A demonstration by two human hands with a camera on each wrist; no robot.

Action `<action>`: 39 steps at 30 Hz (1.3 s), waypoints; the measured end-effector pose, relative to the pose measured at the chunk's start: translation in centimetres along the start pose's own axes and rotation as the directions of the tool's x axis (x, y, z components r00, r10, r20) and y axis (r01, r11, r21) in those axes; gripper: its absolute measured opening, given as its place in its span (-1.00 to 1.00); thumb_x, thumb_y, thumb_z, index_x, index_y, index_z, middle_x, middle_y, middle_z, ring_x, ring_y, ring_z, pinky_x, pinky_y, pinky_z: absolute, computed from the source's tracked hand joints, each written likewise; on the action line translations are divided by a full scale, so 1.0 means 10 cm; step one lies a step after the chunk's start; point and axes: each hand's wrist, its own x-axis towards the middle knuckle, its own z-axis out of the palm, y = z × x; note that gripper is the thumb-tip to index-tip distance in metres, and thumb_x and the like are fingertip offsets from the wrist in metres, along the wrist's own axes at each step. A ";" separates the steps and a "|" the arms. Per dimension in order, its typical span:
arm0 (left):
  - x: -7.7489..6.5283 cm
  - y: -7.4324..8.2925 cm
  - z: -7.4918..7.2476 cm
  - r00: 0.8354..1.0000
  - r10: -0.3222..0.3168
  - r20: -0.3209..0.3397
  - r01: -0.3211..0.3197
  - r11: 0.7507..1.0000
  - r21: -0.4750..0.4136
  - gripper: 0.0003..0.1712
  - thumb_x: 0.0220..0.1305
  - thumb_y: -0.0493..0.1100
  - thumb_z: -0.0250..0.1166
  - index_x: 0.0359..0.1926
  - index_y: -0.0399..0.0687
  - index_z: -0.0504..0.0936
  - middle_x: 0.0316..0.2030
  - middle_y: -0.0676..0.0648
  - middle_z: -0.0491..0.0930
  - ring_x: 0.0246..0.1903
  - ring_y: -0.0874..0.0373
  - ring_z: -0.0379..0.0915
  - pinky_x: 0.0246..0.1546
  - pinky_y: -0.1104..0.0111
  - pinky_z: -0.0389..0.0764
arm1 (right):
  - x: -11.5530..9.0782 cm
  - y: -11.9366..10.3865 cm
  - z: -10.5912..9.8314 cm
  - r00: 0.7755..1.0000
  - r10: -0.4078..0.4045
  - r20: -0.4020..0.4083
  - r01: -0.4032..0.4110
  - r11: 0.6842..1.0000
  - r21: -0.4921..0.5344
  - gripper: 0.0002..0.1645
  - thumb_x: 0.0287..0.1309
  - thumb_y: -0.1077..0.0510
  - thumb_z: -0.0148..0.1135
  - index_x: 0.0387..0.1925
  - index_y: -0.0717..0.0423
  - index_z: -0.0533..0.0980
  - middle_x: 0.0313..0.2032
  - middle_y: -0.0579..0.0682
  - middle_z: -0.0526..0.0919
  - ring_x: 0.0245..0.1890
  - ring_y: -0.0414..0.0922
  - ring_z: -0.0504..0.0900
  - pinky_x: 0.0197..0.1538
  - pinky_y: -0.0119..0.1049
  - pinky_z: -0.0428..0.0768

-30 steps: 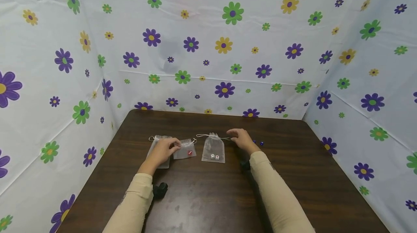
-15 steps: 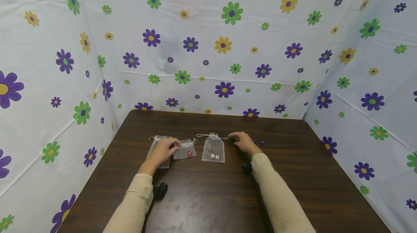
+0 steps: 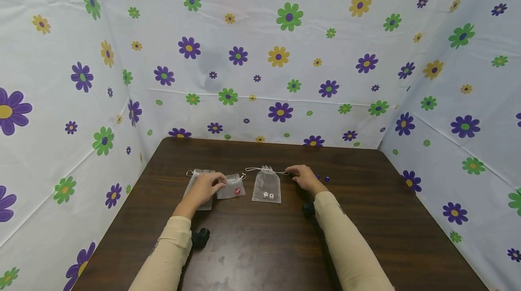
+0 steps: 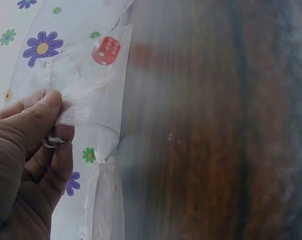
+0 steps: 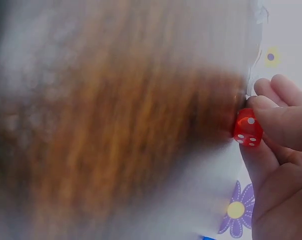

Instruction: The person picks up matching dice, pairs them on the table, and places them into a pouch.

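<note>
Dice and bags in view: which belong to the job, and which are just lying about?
Likely the job:
small bag in left hand
bagged red die
red cube in right hand

Likely lying about:
leftmost bag
rightmost bag with white dice
blue dice

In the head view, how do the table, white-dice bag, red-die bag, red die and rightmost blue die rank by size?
Table
White-dice bag
Red-die bag
Red die, rightmost blue die: too alike

The head view looks forward and down at table point(image 3: 252, 245) and fingers point(image 4: 58, 170), which wrist views share up close.
</note>
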 end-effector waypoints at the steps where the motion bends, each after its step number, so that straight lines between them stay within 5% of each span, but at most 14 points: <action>1: 0.00 0.00 0.00 1.000 0.001 -0.001 -0.001 1.000 0.000 -0.94 0.27 -0.23 0.43 -0.24 -0.05 0.71 -0.43 0.14 0.59 -0.50 0.29 0.34 -0.44 0.36 0.46 | 0.00 0.00 0.00 1.000 -0.003 -0.001 0.003 1.000 -0.002 -0.51 0.28 0.56 0.14 0.20 0.26 0.56 0.24 0.23 0.56 0.30 0.17 0.49 0.30 0.04 0.44; 11: 0.00 0.01 0.00 1.000 0.004 0.001 -0.004 1.000 -0.011 -0.92 0.27 -0.26 0.43 -0.26 0.02 0.71 -0.42 0.13 0.60 -0.50 0.30 0.35 -0.44 0.37 0.47 | 0.05 -0.01 -0.01 1.000 -0.009 -0.010 0.009 1.000 0.002 -0.53 0.30 0.54 0.12 0.20 0.26 0.56 0.23 0.21 0.58 0.30 0.16 0.49 0.31 0.05 0.44; 18: -0.01 0.04 -0.02 1.000 -0.013 0.013 0.013 1.000 -0.010 -0.96 0.30 -0.23 0.41 -0.24 -0.04 0.71 -0.42 0.11 0.61 -0.49 0.28 0.35 -0.44 0.35 0.47 | 0.11 -0.11 -0.03 0.995 -0.098 -0.026 0.098 0.995 -0.009 -0.53 0.24 0.59 0.13 0.16 0.34 0.56 0.18 0.25 0.61 0.25 0.19 0.54 0.27 0.04 0.48; 35: 0.00 0.03 0.00 1.000 -0.011 0.010 0.011 1.000 -0.019 -0.95 0.28 -0.25 0.42 -0.26 -0.02 0.71 -0.43 0.12 0.64 -0.51 0.30 0.37 -0.45 0.37 0.48 | 0.37 -0.80 0.06 0.971 -0.239 0.018 0.240 0.968 -0.074 -0.51 0.26 0.57 0.13 0.17 0.27 0.59 0.15 0.17 0.65 0.20 0.10 0.60 0.20 -0.05 0.55; 39: 0.01 0.03 0.01 1.000 -0.015 0.022 0.016 1.000 -0.026 -0.94 0.28 -0.25 0.42 -0.25 -0.01 0.71 -0.43 0.13 0.64 -0.52 0.31 0.37 -0.46 0.38 0.47 | 0.41 -1.00 0.12 0.959 -0.283 0.034 0.285 0.952 -0.115 -0.52 0.27 0.55 0.14 0.16 0.23 0.61 0.11 0.16 0.67 -0.04 0.05 0.69 0.00 -0.16 0.62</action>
